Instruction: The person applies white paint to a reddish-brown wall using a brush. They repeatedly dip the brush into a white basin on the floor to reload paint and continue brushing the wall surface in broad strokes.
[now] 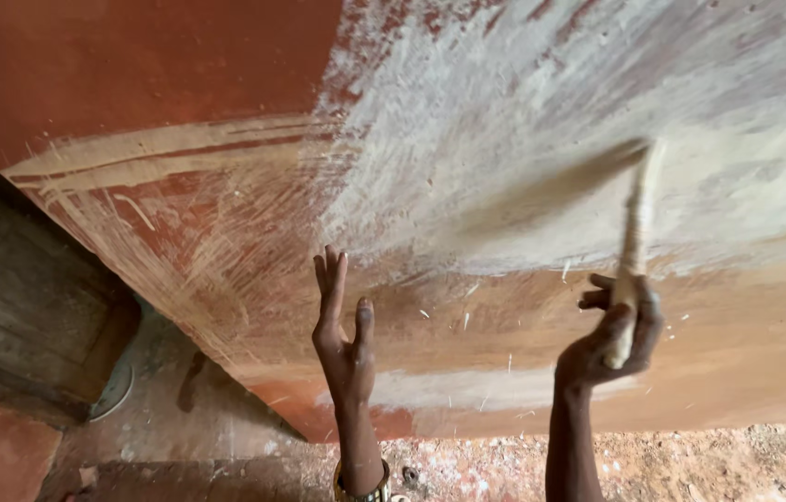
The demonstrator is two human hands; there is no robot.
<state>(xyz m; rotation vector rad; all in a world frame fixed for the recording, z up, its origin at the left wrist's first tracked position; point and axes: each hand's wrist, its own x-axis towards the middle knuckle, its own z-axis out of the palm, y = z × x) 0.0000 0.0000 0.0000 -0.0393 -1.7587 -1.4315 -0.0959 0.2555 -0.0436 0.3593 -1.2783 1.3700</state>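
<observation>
the right hand [618, 336] is closed around the handle of a brush [636, 228], its blurred bristles sweeping the wall [179, 56] right of centre. the left hand [344, 339] is open and holds nothing, fingers stretched up by the wall. pale wash covers the upper right of the wall; the upper left and the lower band remain red-brown with only thin streaks, so roughly half looks coated. both forearms are cut off at the bottom edge, and the dark wooden door [21, 307] at left is only partly seen.
</observation>
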